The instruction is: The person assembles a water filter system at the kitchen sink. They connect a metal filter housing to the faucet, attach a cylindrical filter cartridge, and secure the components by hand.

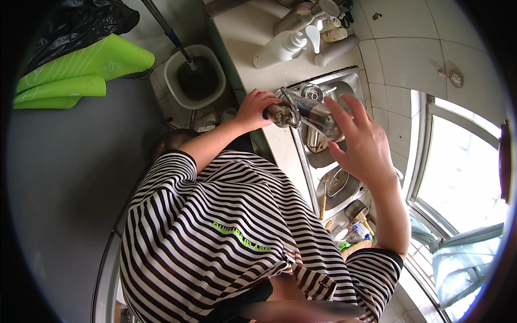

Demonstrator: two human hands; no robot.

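Above the sink edge, a shiny, see-through cylinder [318, 117] with metal fittings and a loop of metal at one end lies tilted. My left hand [254, 112] is closed round its dark end, at the counter edge. Its exact kind is hard to make out. My right hand [362, 142] has its fingers and thumb spread around the far end of the cylinder. Whether those fingertips touch it cannot be told. Below is a steel double sink [308, 173], with metal items partly hidden by the cylinder and my right hand.
A white pump bottle [280, 49] and other bottles stand on the counter [242, 40]. Left of it are a pale bucket [171, 72] with a mop, and a green mat [91, 64] beside a black bag [89, 24]. A window [458, 161] is at the right.
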